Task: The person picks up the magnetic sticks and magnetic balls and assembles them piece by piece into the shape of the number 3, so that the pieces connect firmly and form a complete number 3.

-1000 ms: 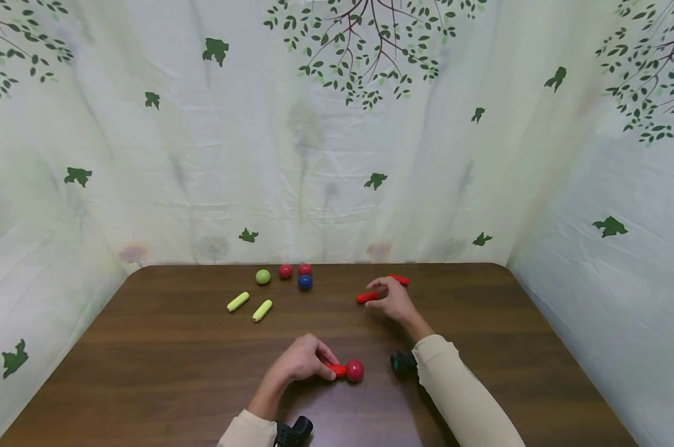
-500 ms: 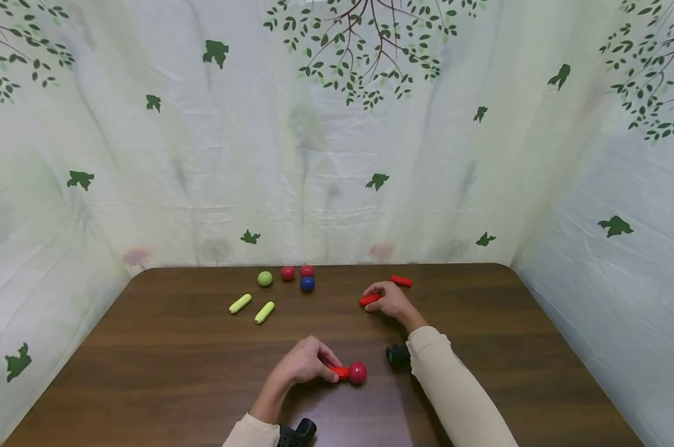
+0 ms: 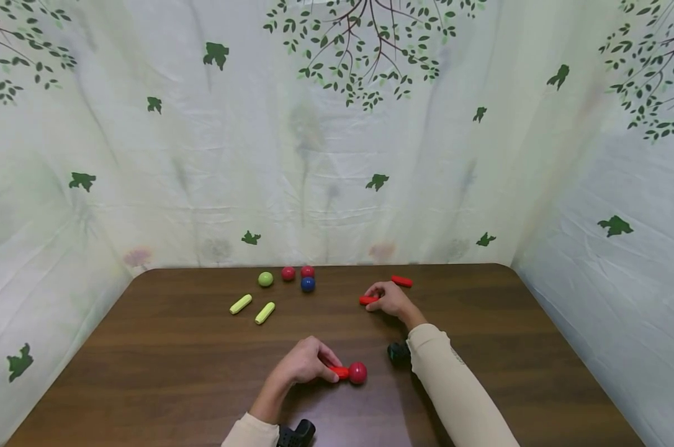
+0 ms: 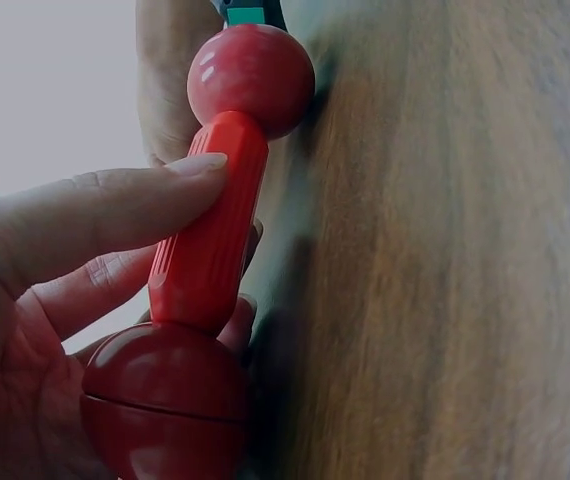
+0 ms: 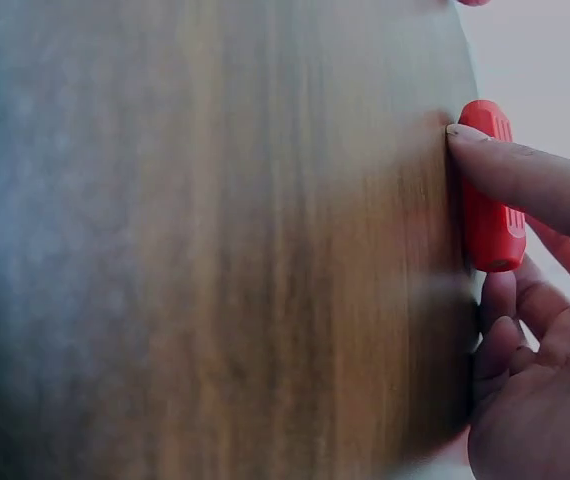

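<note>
My left hand (image 3: 308, 360) grips a red ridged stick (image 4: 210, 225) between thumb and fingers, low over the front of the table. In the left wrist view a red ball (image 4: 252, 80) sits at the stick's far end, and a darker red ball (image 4: 165, 400) with a seam is at its near end. Farther back on the right, my right hand (image 3: 391, 299) pinches another red ridged stick (image 5: 490, 190) at the tabletop. Behind that hand lies a third red stick (image 3: 401, 281), apart from the fingers.
At the back left of the brown table (image 3: 192, 366) are a green ball (image 3: 265, 279), two red balls (image 3: 288, 274) and a blue ball (image 3: 308, 284). Two yellow-green sticks (image 3: 241, 304) lie in front of them. A leaf-patterned curtain (image 3: 314, 155) hangs behind the table.
The right hand's fingers have come down and drawn in on the red stick. The left hand keeps its hold on its stick and balls, nearly still. The head view has shifted slightly.
</note>
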